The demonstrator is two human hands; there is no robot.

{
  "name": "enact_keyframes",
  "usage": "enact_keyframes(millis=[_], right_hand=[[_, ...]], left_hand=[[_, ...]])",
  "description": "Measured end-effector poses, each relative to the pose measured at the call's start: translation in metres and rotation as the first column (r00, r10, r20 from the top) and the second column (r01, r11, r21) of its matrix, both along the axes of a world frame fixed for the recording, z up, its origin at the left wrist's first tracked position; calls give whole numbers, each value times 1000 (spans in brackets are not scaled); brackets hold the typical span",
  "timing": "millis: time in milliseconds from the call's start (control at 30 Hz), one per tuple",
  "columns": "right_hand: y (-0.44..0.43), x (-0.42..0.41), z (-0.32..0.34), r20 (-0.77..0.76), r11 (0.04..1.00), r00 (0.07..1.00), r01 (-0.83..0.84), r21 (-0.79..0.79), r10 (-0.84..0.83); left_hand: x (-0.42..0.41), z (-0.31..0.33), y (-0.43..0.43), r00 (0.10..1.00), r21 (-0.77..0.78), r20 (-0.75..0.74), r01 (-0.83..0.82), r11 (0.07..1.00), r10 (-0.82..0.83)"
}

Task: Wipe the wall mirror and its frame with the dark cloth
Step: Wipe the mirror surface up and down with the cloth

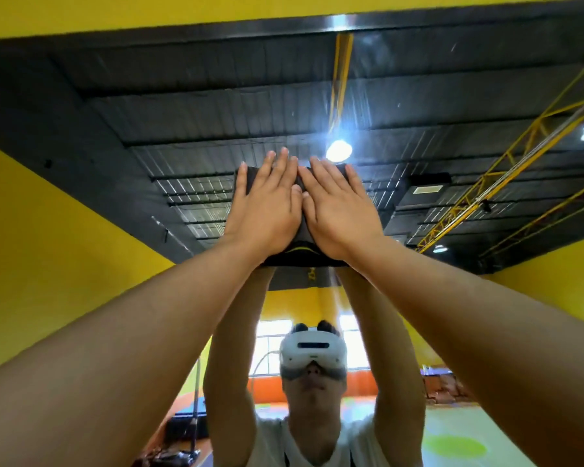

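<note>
The wall mirror (452, 96) fills most of the view and reflects a dark ceiling, lamps and yellow trusses. Its metal top frame (284, 26) runs along the upper edge under a yellow wall. A folded dark cloth (302, 230) lies flat against the glass, high up near the middle. My left hand (267, 207) and my right hand (338, 210) press on it side by side, fingers straight and pointing up. Both arms reach upward. Most of the cloth is hidden under the hands.
The lower mirror reflects a person wearing a white headset (312, 355), with raised arms. Behind that reflection lie a bright floor with a green spot (452, 448), windows and some dark gear at lower left (182, 429). Yellow wall (48, 247) shows at the left.
</note>
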State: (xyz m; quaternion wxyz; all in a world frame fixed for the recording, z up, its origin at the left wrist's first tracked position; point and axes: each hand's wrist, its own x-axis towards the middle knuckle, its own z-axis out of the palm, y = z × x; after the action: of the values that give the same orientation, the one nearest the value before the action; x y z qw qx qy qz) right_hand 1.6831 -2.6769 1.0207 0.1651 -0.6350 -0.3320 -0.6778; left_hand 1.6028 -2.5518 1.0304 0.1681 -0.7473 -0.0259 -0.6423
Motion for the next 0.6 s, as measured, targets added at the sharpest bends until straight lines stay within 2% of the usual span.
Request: enact_keyframes(millis=[233,333,400,467,600], right_hand=[[-6,-18,18,-72,997,996,49,-59,-53],[0,-42,28,-198,999,980,-19,-31,12],[11,-53,24,-258,999,965,-51,-3,49],[19,-50,8,-241,999,969,-50,4,49],[18,-35,-7,-105,999,994,-9,34,13]], left_hand=[[-9,15,5,999,-7,-34,10,1000,-11],[-17,6,14,998,3,-65,-19,1000,19],[-18,-3,16,1000,-21,-25,-19,1000,19],[-15,-12,15,999,-48,31,-15,999,17],[-10,-20,13,998,-57,58,-8,998,12]])
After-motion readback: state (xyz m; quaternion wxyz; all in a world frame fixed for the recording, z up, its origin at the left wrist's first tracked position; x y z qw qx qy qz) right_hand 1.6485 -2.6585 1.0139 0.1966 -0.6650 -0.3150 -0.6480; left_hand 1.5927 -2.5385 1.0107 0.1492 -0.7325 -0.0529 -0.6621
